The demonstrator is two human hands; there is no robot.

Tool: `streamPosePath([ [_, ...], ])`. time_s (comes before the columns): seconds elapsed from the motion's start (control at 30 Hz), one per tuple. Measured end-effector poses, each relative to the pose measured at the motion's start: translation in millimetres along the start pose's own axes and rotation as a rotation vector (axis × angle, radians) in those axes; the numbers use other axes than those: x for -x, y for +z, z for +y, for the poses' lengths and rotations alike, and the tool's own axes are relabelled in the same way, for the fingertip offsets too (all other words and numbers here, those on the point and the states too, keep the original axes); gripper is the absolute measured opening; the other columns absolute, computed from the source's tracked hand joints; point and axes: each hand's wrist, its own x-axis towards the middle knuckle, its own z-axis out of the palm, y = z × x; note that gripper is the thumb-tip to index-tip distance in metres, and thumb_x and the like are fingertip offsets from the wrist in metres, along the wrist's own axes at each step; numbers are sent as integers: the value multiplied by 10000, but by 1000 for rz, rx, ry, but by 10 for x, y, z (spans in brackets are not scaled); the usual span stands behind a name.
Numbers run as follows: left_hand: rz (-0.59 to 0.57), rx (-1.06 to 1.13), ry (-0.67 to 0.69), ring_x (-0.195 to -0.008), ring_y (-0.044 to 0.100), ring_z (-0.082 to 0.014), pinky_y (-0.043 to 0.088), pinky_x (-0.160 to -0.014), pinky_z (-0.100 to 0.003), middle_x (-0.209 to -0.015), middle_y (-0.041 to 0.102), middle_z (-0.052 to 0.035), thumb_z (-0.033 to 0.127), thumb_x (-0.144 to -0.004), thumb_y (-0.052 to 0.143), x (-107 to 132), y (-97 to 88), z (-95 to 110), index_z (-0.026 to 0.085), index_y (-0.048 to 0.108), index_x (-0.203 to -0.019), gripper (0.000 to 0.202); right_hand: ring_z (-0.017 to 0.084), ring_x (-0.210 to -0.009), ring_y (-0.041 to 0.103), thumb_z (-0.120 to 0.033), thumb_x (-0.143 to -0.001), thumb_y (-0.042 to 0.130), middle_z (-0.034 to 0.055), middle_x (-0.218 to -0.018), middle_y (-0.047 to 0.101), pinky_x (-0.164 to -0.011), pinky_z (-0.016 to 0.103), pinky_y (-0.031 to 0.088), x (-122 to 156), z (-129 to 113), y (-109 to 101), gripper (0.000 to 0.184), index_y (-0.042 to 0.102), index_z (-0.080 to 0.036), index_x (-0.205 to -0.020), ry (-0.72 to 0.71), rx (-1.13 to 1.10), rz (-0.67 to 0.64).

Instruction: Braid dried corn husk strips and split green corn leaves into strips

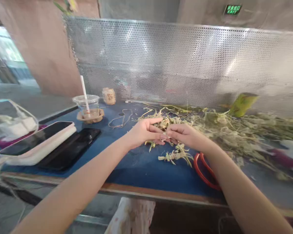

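My left hand (145, 132) is over the middle of the blue table, its fingers stretched out and spread to the right. Their tips meet my right hand (184, 134), whose thumb and fingers are pinched together. Something small and pale may be between the fingertips, but it is too blurred to name. Just behind the hands is a heap of dried plant stems (164, 123). In front of them lies a small sprig of pale dried stems (177, 155). Red-handled scissors (204, 177) lie partly under my right forearm.
A large pile of dried plants (234, 136) spreads along the right, with a green wrapped piece (243, 104) behind. At left are a phone on a white block (39, 139), a black phone (70, 148), a plastic cup with straw (88, 104) and a loose string (120, 121). A perforated metal panel (148, 55) stands behind.
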Motion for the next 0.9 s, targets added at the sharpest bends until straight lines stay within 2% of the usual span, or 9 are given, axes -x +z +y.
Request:
streamPosePath([
  [0.27, 31, -20, 80, -648, 626, -139, 535, -619, -280, -724, 671, -36, 72, -626, 688, 15, -37, -13, 122, 235, -1328, 837, 64, -463, 417, -384, -891, 287, -41, -496, 435, -506, 211, 335, -35, 61, 4, 408, 396, -170, -560, -43, -101, 75],
  [0.4, 26, -23, 100, -646, 619, -141, 531, -612, -287, -698, 655, -13, 72, -614, 693, 12, -46, -19, 155, 236, -1332, 855, 67, -475, 423, -377, -879, 321, -32, -512, 444, -506, 209, 349, -37, 56, 2, 395, 416, -167, -557, -47, -83, 76],
  [0.47, 42, -28, 104, -618, 612, -134, 523, -565, -257, -687, 651, -13, 64, -609, 692, 14, -46, -16, 147, 208, -1341, 881, 74, -502, 443, -375, -861, 367, -23, -562, 477, -502, 207, 357, -28, 39, 12, 326, 466, -165, -632, -25, -70, 68],
  [0.57, 74, -56, 117, -505, 568, -101, 470, -431, -198, -687, 644, -19, 63, -604, 694, 17, -50, -16, 135, 143, -1355, 935, 83, -536, 459, -359, -824, 447, -16, -629, 521, -500, 204, 356, -17, 18, 31, 204, 513, -175, -763, 16, -4, 71],
  [0.63, 86, -94, 130, -435, 529, -79, 434, -381, -190, -704, 639, -19, 76, -599, 701, 15, -55, -21, 155, 112, -1362, 967, 85, -544, 461, -337, -818, 459, -16, -617, 528, -514, 204, 351, -15, 11, 38, 193, 529, -177, -734, 0, 94, 86],
  [0.77, 117, -184, 162, -418, 520, -82, 434, -378, -210, -728, 619, -12, 108, -597, 706, 12, -60, -29, 214, 99, -1364, 984, 75, -514, 433, -301, -828, 442, -24, -569, 507, -510, 196, 330, -22, 3, 50, 221, 554, -174, -686, -79, 257, 155],
  [0.9, 149, -293, 197, -438, 528, -97, 461, -388, -237, -744, 601, -16, 144, -596, 710, 26, -51, -26, 262, 158, -1342, 935, 68, -515, 433, -269, -836, 434, -30, -564, 506, -517, 186, 327, -26, -5, 67, 214, 565, -173, -697, -131, 296, 157],
])
